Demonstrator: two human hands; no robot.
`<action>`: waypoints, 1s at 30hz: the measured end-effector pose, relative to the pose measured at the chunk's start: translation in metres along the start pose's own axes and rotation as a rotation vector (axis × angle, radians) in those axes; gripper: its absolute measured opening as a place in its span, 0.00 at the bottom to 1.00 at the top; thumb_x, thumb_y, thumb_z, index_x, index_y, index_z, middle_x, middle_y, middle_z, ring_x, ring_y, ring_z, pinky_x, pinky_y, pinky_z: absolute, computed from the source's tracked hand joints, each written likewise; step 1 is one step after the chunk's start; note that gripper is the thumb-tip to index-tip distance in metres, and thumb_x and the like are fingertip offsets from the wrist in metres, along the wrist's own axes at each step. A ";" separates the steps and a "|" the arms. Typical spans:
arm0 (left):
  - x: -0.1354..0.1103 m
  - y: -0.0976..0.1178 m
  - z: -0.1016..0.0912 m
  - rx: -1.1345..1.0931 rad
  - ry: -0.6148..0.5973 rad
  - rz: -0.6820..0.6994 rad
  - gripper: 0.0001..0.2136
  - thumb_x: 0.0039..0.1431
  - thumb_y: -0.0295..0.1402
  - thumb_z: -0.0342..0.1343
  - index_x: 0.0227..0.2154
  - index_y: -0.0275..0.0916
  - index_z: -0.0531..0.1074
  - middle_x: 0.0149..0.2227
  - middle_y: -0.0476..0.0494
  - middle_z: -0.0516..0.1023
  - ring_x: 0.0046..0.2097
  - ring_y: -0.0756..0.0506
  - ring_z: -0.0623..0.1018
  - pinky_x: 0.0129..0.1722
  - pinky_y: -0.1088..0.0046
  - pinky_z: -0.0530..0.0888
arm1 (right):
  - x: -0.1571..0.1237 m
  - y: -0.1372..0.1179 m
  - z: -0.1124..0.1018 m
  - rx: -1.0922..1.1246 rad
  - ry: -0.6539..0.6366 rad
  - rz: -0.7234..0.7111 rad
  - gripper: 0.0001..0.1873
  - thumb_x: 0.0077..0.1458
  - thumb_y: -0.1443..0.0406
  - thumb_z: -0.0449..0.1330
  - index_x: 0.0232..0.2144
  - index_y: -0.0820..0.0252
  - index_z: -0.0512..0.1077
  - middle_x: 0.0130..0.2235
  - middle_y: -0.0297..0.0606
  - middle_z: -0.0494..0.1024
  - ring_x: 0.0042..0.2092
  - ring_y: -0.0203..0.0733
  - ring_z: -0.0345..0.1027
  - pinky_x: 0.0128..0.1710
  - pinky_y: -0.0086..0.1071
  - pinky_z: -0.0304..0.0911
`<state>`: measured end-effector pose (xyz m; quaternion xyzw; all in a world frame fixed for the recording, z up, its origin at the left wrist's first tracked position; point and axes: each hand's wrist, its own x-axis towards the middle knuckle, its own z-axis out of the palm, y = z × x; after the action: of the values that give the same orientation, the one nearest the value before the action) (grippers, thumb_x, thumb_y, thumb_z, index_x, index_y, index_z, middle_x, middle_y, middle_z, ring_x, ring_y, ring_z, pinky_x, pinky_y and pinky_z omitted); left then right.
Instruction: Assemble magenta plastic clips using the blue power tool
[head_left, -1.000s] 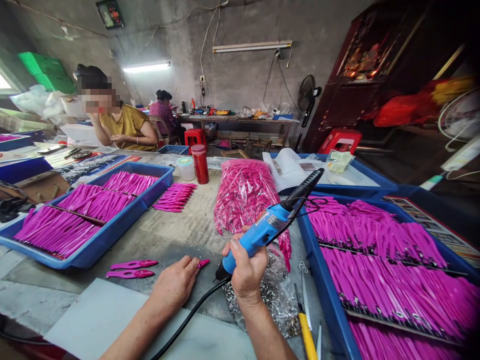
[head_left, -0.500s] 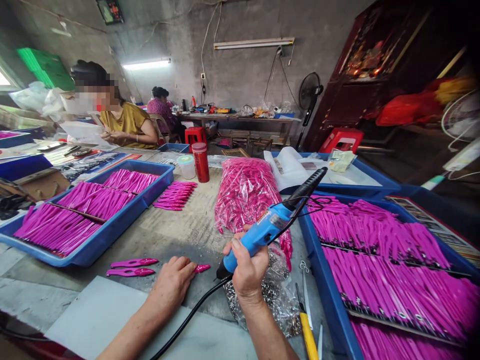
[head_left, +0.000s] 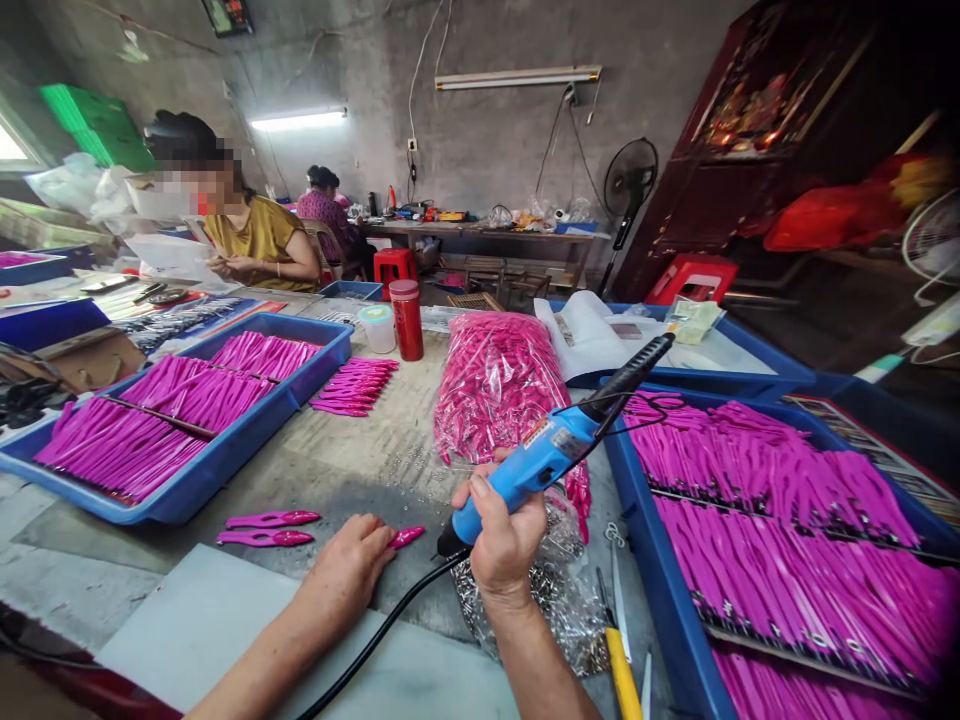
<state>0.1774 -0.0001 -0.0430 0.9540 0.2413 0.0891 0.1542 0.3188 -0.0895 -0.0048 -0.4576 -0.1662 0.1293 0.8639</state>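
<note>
My right hand (head_left: pixel 506 540) is wrapped round a blue electric screwdriver (head_left: pixel 529 470), which slants with its dark nose down to the left, over the table. A black cord runs from the nose end toward the bottom of the view. My left hand (head_left: pixel 352 560) rests on the table with its fingers closed over a pink plastic piece (head_left: pixel 408 538). Only that piece's glossy tip shows; the rest is under the fingers. The screwdriver's nose is just right of this tip, apart from it. Two similar pink pieces (head_left: pixel 266 538) lie left of my left hand.
Blue trays of pink pieces stand left (head_left: pixel 187 500) and right (head_left: pixel 637 560). A bag of pink parts (head_left: pixel 495 385) and a bag of small metal parts (head_left: pixel 555 600) lie between. Scissors (head_left: pixel 615 540) and a yellow-handled tool (head_left: pixel 621 670) lie right. Two people sit beyond.
The camera view has shifted slightly. The pink tip under my left fingers is angled a little more upward and shows more. My right hand keeps its grip on the screwdriver.
</note>
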 end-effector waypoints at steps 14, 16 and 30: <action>0.010 0.002 -0.008 -0.049 -0.152 -0.063 0.10 0.56 0.28 0.46 0.25 0.38 0.72 0.28 0.46 0.70 0.34 0.48 0.71 0.35 0.75 0.68 | 0.000 0.000 0.001 -0.002 0.000 -0.002 0.17 0.43 0.63 0.60 0.36 0.59 0.60 0.23 0.26 0.67 0.19 0.32 0.63 0.21 0.29 0.61; 0.011 0.001 -0.007 -0.035 -0.151 -0.079 0.10 0.56 0.28 0.46 0.25 0.38 0.71 0.28 0.46 0.70 0.34 0.48 0.71 0.35 0.76 0.68 | 0.000 0.000 0.001 0.000 0.004 -0.007 0.17 0.42 0.63 0.60 0.35 0.59 0.59 0.23 0.26 0.68 0.19 0.32 0.63 0.21 0.29 0.60; 0.003 0.000 -0.007 -0.104 -0.088 -0.033 0.10 0.58 0.30 0.45 0.28 0.39 0.71 0.29 0.46 0.70 0.34 0.48 0.70 0.35 0.74 0.68 | 0.001 -0.002 0.002 -0.010 0.013 -0.023 0.17 0.42 0.62 0.60 0.34 0.59 0.59 0.22 0.26 0.67 0.18 0.33 0.63 0.21 0.30 0.60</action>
<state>0.1785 0.0028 -0.0360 0.9435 0.2451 0.0568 0.2156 0.3189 -0.0885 -0.0019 -0.4607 -0.1667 0.1155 0.8641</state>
